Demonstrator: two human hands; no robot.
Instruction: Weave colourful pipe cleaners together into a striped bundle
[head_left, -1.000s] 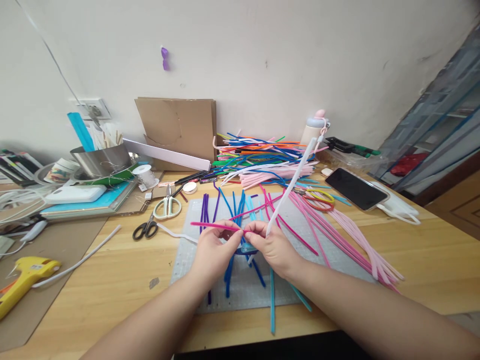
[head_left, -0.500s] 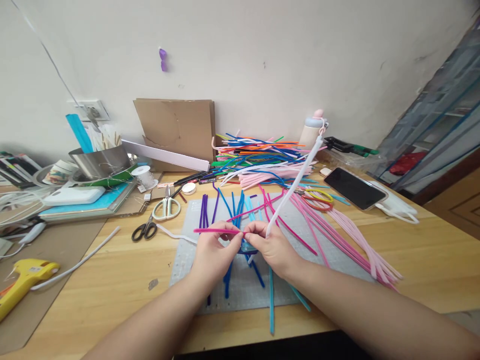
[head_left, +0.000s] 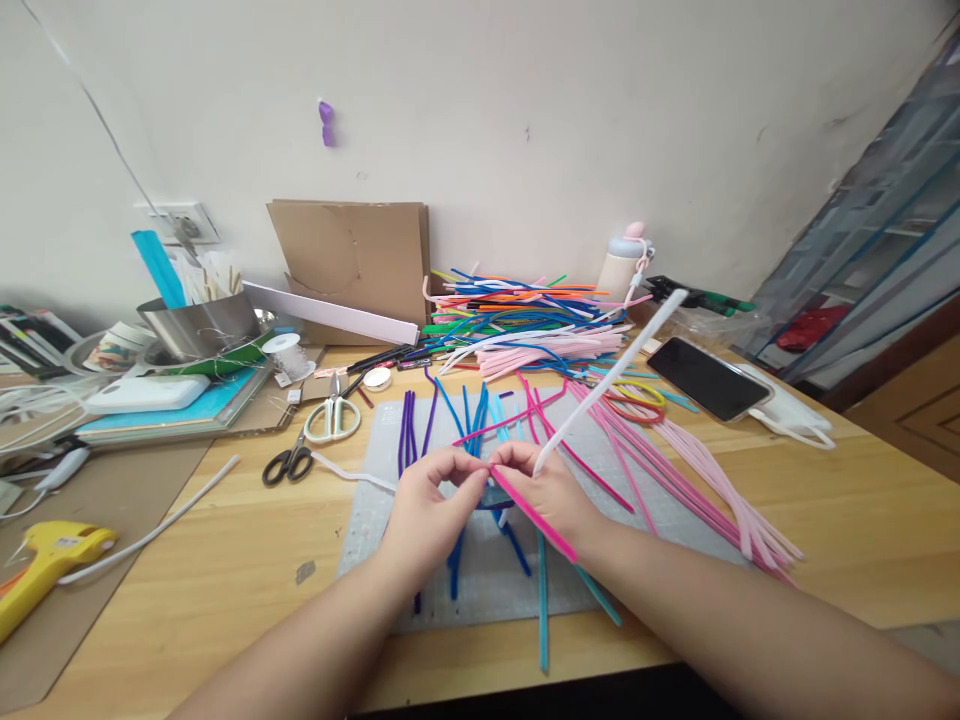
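My left hand (head_left: 444, 500) is closed in a pinch, its fingertips meeting those of my right hand (head_left: 551, 500). From that meeting point a magenta pipe cleaner (head_left: 536, 518) slants down to the right across the back of my right hand. A white pipe cleaner (head_left: 615, 380) rises to the upper right out of my closed right hand. Below the fingers, a small blue and purple piece (head_left: 495, 497) shows partly; the hands hide the rest. Blue pipe cleaners (head_left: 454, 565) and teal ones (head_left: 543, 600) lie on the grey cutting mat (head_left: 495, 590) beneath.
Pink pipe cleaners (head_left: 690, 480) fan out on the right, near a phone (head_left: 709, 378). A multicoloured heap (head_left: 525, 325) lies at the back beside cardboard (head_left: 352, 265). Black scissors (head_left: 288, 463), white-handled scissors (head_left: 332, 418) and a yellow glue gun (head_left: 56, 560) are on the left.
The magenta pipe cleaner has swung from pointing left over my left hand to pointing down right over my right hand. The white pipe cleaner leans further right.
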